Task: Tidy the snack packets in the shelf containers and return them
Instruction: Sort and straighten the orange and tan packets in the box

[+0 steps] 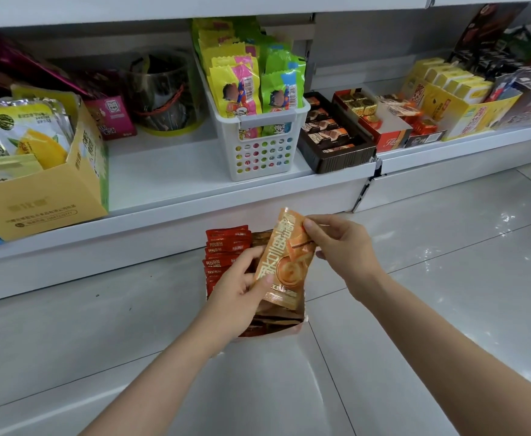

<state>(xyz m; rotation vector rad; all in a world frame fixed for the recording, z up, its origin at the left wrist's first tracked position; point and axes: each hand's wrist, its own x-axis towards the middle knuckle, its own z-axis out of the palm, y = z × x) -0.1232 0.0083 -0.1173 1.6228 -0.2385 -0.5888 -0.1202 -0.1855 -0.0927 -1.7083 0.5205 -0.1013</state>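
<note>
Where the head view looks down past the shelf [195, 196] to the tiled floor [415, 309], an orange snack packet [284, 259] is held upright above an open carton [284, 332] that is set on the floor. The packet's lower left edge is pinched by the left hand [239, 284], thumb on the front, so that grip is clamped on the packet. Its upper right corner is pinched by the right hand [341, 247], a grip likewise clamped on it. Inside the carton, a row of red packets [226, 250] is stacked at the left and brown packets [273, 313] are seen beneath the held one. On the shelf, a white perforated basket [262, 146] is filled with yellow and green packets [257, 80], and a yellow cardboard box [43, 190] is placed well to its left.
</note>
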